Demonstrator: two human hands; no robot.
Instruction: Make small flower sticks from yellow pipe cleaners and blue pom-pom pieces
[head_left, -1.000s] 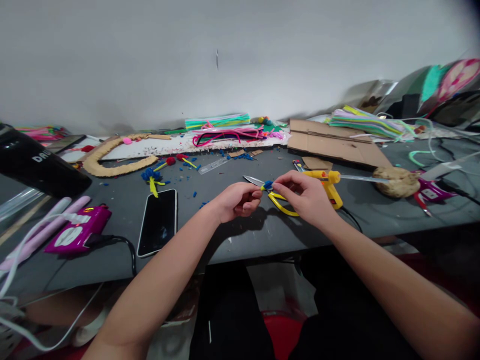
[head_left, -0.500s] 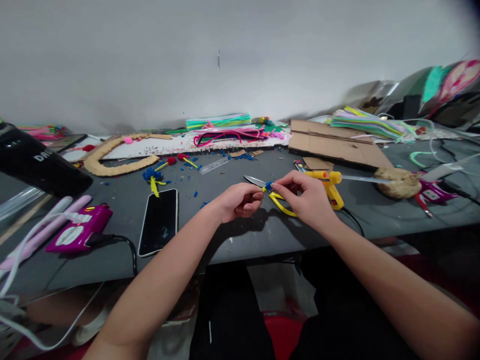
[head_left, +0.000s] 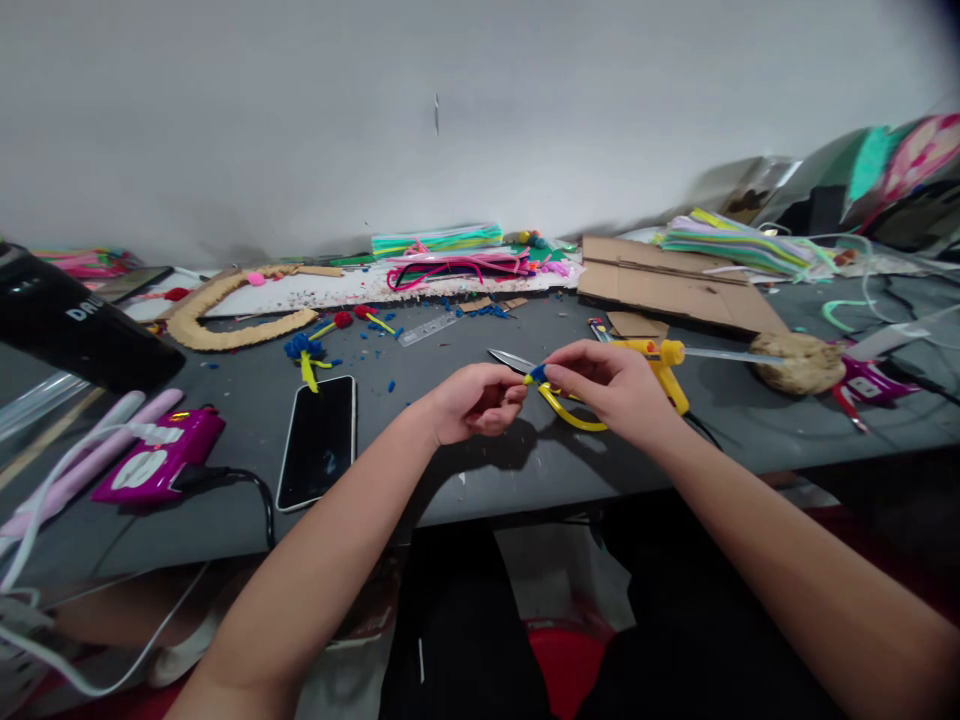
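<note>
My left hand [head_left: 474, 401] and my right hand [head_left: 611, 389] meet above the middle of the grey table [head_left: 487, 470]. Both pinch a small blue-and-yellow pipe-cleaner piece [head_left: 535, 374] between their fingertips. Just behind the hands lie yellow-handled scissors [head_left: 559, 405], their blades pointing left, and the handle loop shows under my right hand. A yellow glue gun [head_left: 660, 362] rests right behind my right hand.
A black phone [head_left: 318, 440] lies left of my hands. A magenta device [head_left: 157, 466] with a cable sits at the far left. Cardboard sheets [head_left: 667, 285], pipe-cleaner bundles [head_left: 450, 262], a ruler [head_left: 427, 331], blue scraps and a tan fuzzy lump [head_left: 796, 362] crowd the back.
Both hands stay pinched on the small piece and have shifted only slightly. The view has drifted a little.
</note>
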